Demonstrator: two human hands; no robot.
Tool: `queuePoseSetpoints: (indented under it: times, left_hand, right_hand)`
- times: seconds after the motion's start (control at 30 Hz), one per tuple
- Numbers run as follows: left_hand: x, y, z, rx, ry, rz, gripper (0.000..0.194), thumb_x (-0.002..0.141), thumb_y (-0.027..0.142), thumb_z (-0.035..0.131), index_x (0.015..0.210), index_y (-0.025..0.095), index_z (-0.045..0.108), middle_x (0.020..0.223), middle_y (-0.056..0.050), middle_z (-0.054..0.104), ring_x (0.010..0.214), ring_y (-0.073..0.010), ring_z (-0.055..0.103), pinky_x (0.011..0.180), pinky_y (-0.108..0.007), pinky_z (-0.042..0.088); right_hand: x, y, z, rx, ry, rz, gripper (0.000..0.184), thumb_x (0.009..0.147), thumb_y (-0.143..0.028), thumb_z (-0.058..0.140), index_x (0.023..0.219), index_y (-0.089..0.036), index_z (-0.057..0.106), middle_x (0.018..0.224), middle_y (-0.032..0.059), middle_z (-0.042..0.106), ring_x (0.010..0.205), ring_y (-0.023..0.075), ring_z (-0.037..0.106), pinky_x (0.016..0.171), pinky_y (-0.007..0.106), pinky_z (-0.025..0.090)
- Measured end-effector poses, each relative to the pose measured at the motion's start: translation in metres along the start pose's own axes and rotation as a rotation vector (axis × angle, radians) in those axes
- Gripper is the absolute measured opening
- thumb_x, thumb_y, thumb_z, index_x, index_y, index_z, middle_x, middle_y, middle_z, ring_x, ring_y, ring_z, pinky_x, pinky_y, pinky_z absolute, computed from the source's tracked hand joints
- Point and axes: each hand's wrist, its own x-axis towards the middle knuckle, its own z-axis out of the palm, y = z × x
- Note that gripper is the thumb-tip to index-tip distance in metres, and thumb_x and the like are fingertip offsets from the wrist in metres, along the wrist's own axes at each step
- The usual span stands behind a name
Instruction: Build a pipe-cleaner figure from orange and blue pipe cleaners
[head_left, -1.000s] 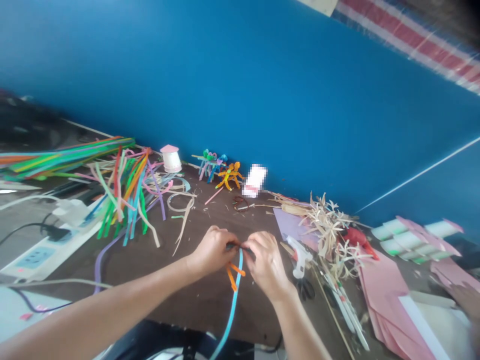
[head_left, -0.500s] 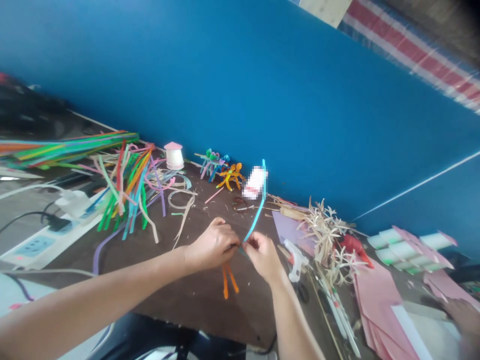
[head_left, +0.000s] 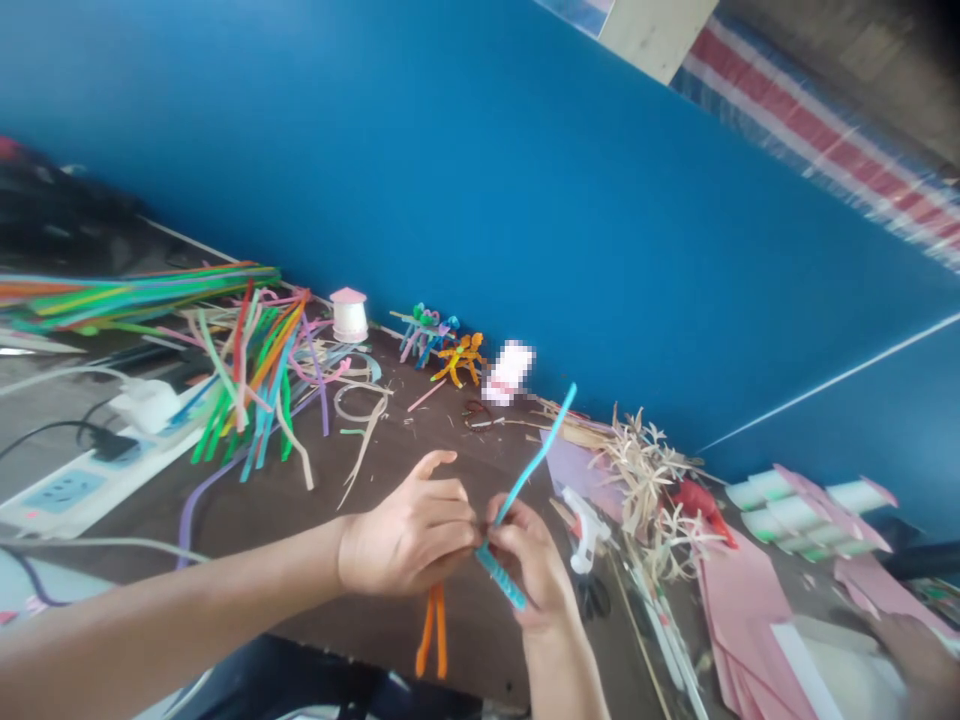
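Observation:
Over the near middle of the dark table my two hands meet, fingers almost touching. My right hand (head_left: 529,555) pinches a light-blue pipe cleaner (head_left: 541,448); its free end sticks up and away to the right. A coiled blue stretch (head_left: 502,578) of it lies against the palm. My left hand (head_left: 420,525) is closed, with its index finger partly raised. Two legs of an orange pipe cleaner (head_left: 431,635) hang below that hand, their upper part hidden by the fingers. Where blue and orange meet is covered by the fingertips.
Colourful pipe cleaners (head_left: 259,375) and a power strip (head_left: 82,480) lie left. Finished pipe-cleaner figures (head_left: 459,358) and a small white tower (head_left: 349,315) stand by the blue wall. A glue gun (head_left: 586,530), straw flowers (head_left: 645,460) and pink sheets (head_left: 739,610) lie right, near another person's hand (head_left: 911,640).
My hands have come lower and nearer. The blue pipe cleaner's free end has swung down to the right, its coiled part now shows, and my left index finger has lifted.

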Motion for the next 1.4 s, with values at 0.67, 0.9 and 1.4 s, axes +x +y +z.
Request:
queuePoseSetpoints:
  times: [0.67, 0.9, 1.4]
  left_hand:
    - [0.002, -0.029, 0.036, -0.014, 0.276, -0.596, 0.013, 0.074, 0.016, 0.046, 0.070, 0.016, 0.058, 0.067, -0.002, 0.061, 0.067, -0.0149, 0.052, 0.075, -0.032, 0.034]
    - [-0.001, -0.038, 0.028, 0.289, -0.003, -0.222, 0.018, 0.077, 0.015, 0.043, 0.063, 0.016, 0.055, 0.059, -0.001, 0.056, 0.063, -0.0145, 0.050, 0.085, -0.040, 0.026]
    - [-0.009, -0.041, 0.019, -0.050, -0.104, -0.146, 0.011, 0.079, 0.016, 0.049, 0.074, 0.019, 0.059, 0.066, 0.002, 0.061, 0.070, -0.0113, 0.054, 0.094, -0.035, 0.025]
  right_hand:
    - [0.012, 0.034, 0.015, -0.644, 0.310, -0.393, 0.020, 0.081, -0.031, 0.049, 0.083, -0.016, 0.063, 0.075, 0.0060, 0.065, 0.070, 0.0191, 0.060, 0.064, 0.030, 0.047]
    - [0.012, 0.014, 0.006, -1.226, 0.130, -0.507, 0.021, 0.081, -0.018, 0.043, 0.075, -0.017, 0.063, 0.060, 0.0037, 0.062, 0.057, 0.0156, 0.058, 0.057, 0.024, 0.041]
    - [0.028, 0.010, -0.004, -0.174, 0.030, 0.103, 0.023, 0.062, -0.031, 0.064, 0.064, -0.016, 0.047, 0.046, -0.0062, 0.048, 0.040, 0.0073, 0.046, 0.040, 0.019, 0.040]
